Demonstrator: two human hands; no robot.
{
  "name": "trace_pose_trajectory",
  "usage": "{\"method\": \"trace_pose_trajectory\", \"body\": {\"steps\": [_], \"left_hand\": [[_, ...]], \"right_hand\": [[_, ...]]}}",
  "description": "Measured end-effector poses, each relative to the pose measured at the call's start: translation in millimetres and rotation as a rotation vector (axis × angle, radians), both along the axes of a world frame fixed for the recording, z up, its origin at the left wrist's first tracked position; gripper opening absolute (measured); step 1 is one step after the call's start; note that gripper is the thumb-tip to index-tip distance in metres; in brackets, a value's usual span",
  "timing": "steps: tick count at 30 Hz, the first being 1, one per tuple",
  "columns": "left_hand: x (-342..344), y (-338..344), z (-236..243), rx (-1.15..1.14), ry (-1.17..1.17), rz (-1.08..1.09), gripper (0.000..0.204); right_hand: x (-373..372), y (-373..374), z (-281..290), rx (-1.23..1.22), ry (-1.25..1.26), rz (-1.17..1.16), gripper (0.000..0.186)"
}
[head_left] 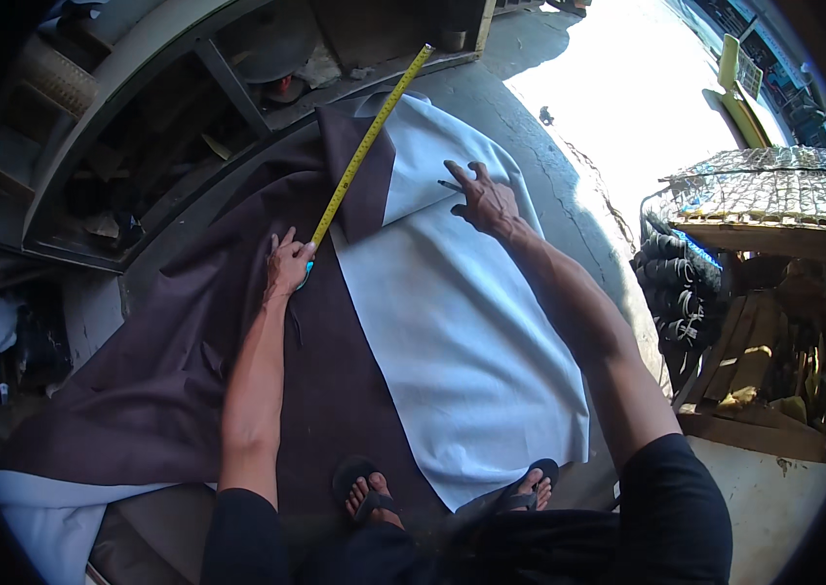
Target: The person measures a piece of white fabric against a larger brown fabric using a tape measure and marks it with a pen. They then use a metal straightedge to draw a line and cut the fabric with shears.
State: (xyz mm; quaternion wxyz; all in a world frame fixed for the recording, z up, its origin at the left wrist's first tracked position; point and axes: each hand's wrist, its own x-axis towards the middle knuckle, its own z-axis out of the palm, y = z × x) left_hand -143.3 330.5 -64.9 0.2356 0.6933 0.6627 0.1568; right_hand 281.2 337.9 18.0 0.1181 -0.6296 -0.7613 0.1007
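Observation:
A wide sheet of dark brown material point(345, 351) with a pale, whitish-blue underside point(461, 322) lies over the ground in front of me, partly folded over. My left hand point(286, 265) is closed around a tape measure point(306, 276), whose turquoise case shows only at its edge. From it the yellow blade point(366, 146) runs out up and to the right, past the far edge of the sheet. My right hand point(487, 203) is over the pale side with its fingers bent, a dark pen point(449, 185) held among them.
A dark-framed cabinet with glass panes point(159, 146) stands at the far left. On the right are a wooden rack point(773, 244) with a silvery cover and a bundle of black items point(668, 288). My sandalled feet point(369, 492) are at the sheet's near edge.

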Motion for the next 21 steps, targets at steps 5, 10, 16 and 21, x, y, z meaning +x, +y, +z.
{"method": "trace_pose_trajectory", "body": {"steps": [5,10,16,21], "left_hand": [[21.8,72.1,-10.4,-0.28,-0.014,0.107,0.042],[46.9,65.2,-14.2,-0.215,0.001,0.064,0.044],[55.6,69.6,-19.1,-0.21,0.036,0.035,0.045],[30.8,77.6,-16.1,-0.204,0.107,0.074,0.047]], "right_hand": [[-15.7,69.3,-30.4,0.014,-0.071,-0.034,0.021],[115.2,111.1,-25.1,-0.135,-0.279,-0.225,0.026],[247.7,68.8,-25.8,-0.191,0.168,-0.572,0.041],[162.8,-38.0,20.2,-0.158,0.661,-0.432,0.062]]}}
